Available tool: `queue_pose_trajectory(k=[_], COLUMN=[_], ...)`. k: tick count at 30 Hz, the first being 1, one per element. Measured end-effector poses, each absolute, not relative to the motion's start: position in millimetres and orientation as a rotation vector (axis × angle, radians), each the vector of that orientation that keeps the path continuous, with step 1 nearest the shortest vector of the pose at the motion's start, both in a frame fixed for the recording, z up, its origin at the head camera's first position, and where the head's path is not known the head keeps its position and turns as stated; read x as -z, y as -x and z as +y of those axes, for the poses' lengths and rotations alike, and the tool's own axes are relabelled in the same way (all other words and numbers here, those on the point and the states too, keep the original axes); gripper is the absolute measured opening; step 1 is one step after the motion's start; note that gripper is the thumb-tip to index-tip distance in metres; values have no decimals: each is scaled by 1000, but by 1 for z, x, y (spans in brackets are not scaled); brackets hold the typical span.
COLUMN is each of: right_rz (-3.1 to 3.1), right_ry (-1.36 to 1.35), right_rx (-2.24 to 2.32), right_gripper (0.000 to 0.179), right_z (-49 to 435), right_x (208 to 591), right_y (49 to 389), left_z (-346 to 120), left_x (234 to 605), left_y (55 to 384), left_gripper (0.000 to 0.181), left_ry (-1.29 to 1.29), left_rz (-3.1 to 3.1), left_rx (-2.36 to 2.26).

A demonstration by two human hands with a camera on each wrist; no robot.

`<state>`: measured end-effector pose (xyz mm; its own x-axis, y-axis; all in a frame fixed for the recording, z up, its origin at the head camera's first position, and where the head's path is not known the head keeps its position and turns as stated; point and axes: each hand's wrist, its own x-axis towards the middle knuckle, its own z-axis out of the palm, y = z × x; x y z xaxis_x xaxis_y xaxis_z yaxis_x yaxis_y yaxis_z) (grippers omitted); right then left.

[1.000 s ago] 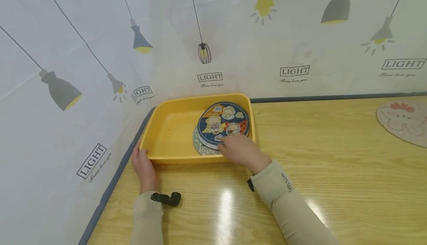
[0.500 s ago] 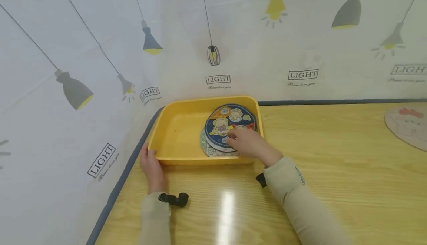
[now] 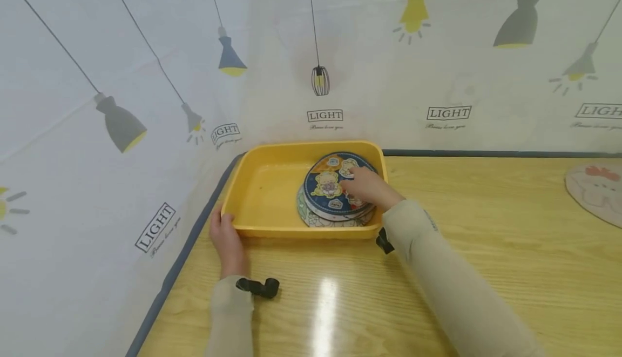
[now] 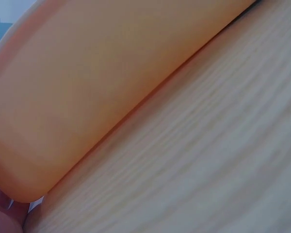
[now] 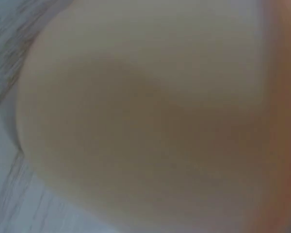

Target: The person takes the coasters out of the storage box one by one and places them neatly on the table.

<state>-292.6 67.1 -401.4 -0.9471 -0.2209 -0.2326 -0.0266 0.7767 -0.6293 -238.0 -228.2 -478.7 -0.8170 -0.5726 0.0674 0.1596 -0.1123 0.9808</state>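
Note:
In the head view a yellow plastic tray (image 3: 262, 206) stands in the table's back left corner. Stacked in its right half are round printed mats: a dark blue one with cartoon bears (image 3: 320, 197) on top, and a pale green patterned one (image 3: 303, 214) sticking out below. My left hand (image 3: 227, 241) grips the tray's front left corner, thumb at the rim and fingers outside; the left wrist view has the tray wall (image 4: 87, 87) close up, fingers at lower left. My right hand (image 3: 366, 187) reaches over the front right rim, its fingertips on the blue mat.
A pink round mat with a cartoon face (image 3: 595, 189) lies on the wooden table (image 3: 466, 227) at far right. White sheeting printed with lamps (image 3: 389, 76) rises behind and left of the tray. A blurred pale surface fills most of the right wrist view.
My right hand has moved from the blue mat's front edge farther back onto its top. The left hand keeps its grip on the tray corner. The head view has shifted slightly.

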Motion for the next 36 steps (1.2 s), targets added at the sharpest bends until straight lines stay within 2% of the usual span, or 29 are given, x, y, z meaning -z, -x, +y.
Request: queue_pose_trajectory(k=[7,14,32,36], right_rz=[2732,2719,2775,2821], right_ry=[54,-4,82,172], right_rx=[993,998,769,623], right_gripper=[57,65,58,46], right_z=[66,67,62,60], right_x=[411,423,421,423], right_y=[305,306,311,311], left_z=[-226,-223,-228,-228], left_x=[480,484,482,481], left_y=[239,238,240,241], left_gripper=[36,38,36,37], left_ry=[-462,-489,-464,-458], left_rz=[-1682,-1692,-1638,-1635], left_rx=[1965,1969,2000,2003])
